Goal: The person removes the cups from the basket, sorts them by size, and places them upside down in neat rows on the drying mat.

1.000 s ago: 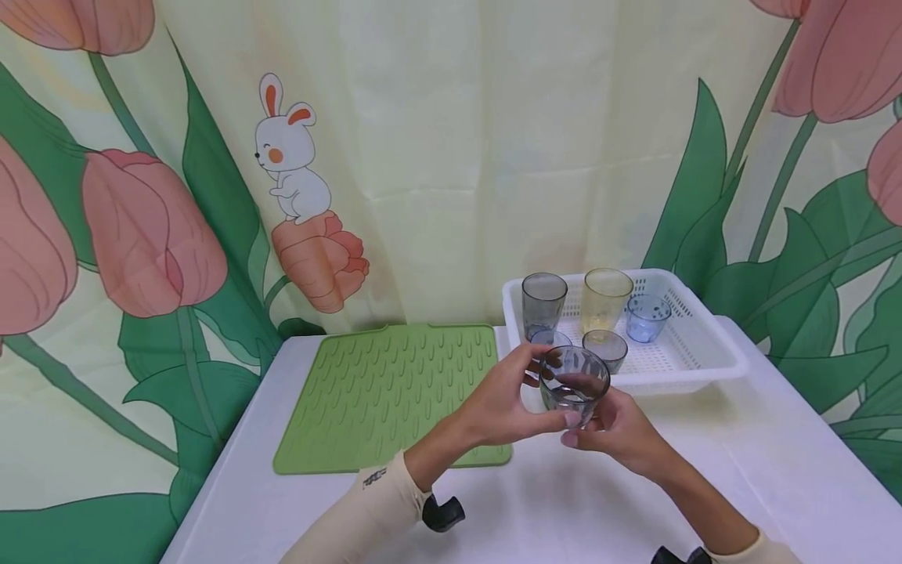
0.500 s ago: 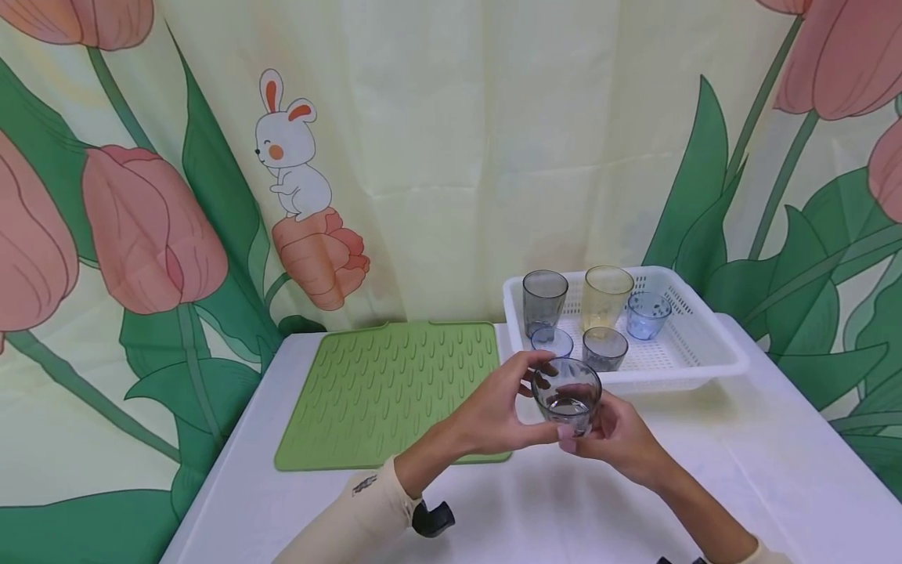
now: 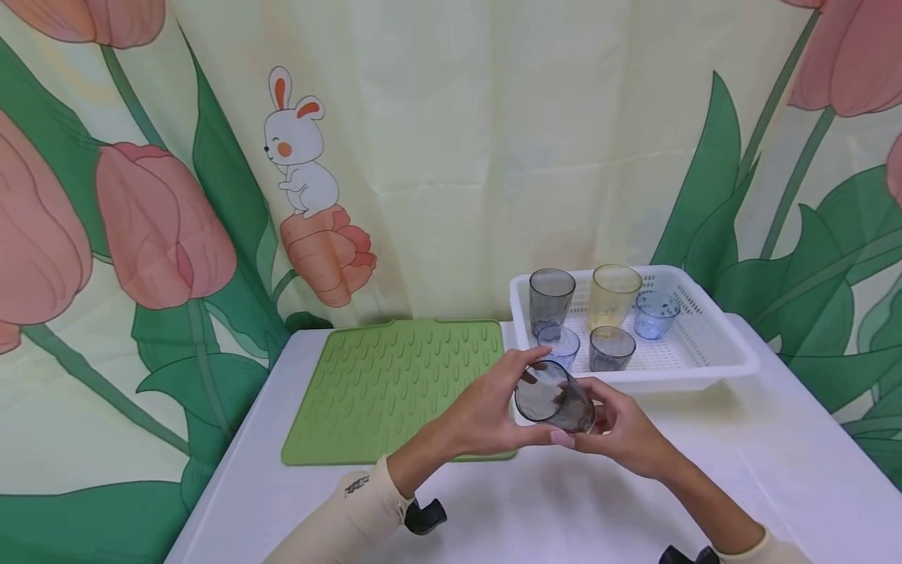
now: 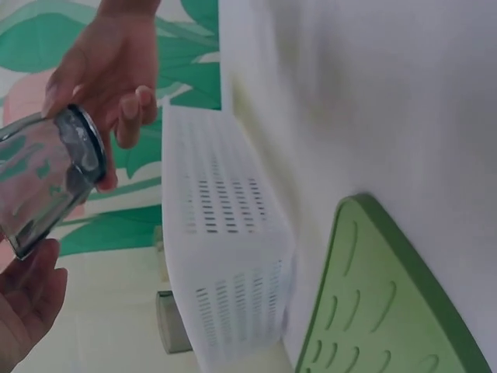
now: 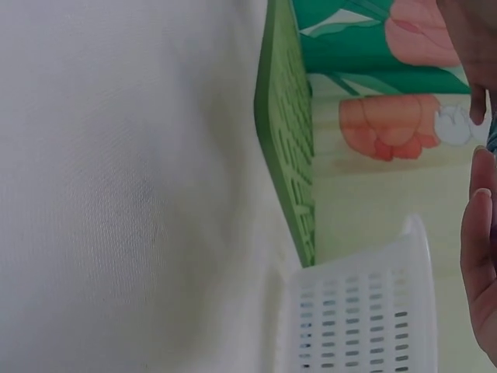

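Note:
Both hands hold a smoky grey drinking glass [image 3: 553, 398] in the air, in front of the white basket. It lies tilted, its mouth turned to the left. My left hand [image 3: 488, 406] grips it near the rim, thumb below and fingers above. My right hand [image 3: 623, 427] holds the base end with thumb and fingers. In the left wrist view the thick base of the glass [image 4: 78, 148] shows against the right hand [image 4: 116, 74], and the left hand [image 4: 31, 303] is at the lower left. The right wrist view catches only fingers at its right edge.
A white perforated basket [image 3: 712, 364] stands at the back right. Inside are a tall grey glass [image 3: 551, 301], a yellow glass [image 3: 613, 296], two blue glasses and a short grey glass [image 3: 611, 350]. A green ridged mat [image 3: 395, 392] lies left of it on the white table.
The glass has tipped from nearly upright to tilted, its mouth swinging left, and has shifted slightly left. Both hands have kept hold of it. The basket and mat stay in place.

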The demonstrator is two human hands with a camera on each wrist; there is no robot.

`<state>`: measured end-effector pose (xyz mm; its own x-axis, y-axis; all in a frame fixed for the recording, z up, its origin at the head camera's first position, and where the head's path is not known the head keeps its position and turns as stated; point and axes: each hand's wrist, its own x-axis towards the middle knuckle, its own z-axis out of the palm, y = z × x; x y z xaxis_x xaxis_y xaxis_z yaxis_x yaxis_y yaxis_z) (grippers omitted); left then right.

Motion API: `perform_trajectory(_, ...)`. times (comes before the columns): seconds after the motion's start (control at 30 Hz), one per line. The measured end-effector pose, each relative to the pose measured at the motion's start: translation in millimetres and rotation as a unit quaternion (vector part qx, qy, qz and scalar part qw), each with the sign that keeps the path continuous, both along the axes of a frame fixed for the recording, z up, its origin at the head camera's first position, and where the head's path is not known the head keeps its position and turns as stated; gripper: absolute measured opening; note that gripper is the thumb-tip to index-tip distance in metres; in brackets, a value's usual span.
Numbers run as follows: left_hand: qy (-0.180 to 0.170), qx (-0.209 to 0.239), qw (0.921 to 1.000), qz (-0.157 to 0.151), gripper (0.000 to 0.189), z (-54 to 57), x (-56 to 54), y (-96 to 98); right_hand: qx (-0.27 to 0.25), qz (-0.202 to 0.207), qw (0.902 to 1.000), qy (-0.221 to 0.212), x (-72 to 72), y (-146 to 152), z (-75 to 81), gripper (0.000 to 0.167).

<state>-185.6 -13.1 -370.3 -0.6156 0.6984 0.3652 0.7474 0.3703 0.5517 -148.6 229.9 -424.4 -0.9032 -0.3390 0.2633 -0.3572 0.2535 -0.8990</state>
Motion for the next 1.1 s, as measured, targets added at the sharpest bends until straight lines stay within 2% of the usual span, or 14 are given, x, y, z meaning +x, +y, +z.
perform_trajectory(0.1, 0.011, -0.016, 0.9998, 0.007, 0.091, -1.9, -1.0, -4.9, 0.014, -0.003, 0.9999, 0.001, -1.4, -0.8, 0.5, 0.059)
perform_trajectory(0.27, 0.001, -0.029, 0.9995, 0.012, 0.088, -5.6, -2.7, -12.8, 0.024, -0.005, 0.9996, -0.010, -2.2, -0.7, 4.3, 0.060)
perform_trajectory(0.5, -0.014, -0.016, 0.9998, -0.001, 0.081, -9.5, -6.4, -20.1, 0.036, 0.002, 0.9990, -0.025, -5.4, 0.1, 8.4, 0.061)
perform_trajectory(0.67, -0.034, 0.010, 0.9994, -0.002, 0.076, -14.2, -8.2, -24.0, 0.048, 0.018, 0.9981, -0.034, -9.2, -2.3, 8.1, 0.063)
perform_trajectory(0.9, -0.097, 0.061, 0.9934, 0.004, 0.076, -20.1, -9.3, -30.7, 0.026, 0.037, 0.9989, -0.014, -15.8, -6.8, 6.9, 0.069)
perform_trajectory(1.1, -0.138, 0.092, 0.9861, -0.009, 0.075, -24.7, -10.0, -37.2, 0.010, 0.054, 0.9983, 0.021, -19.8, -9.0, 6.8, 0.068)
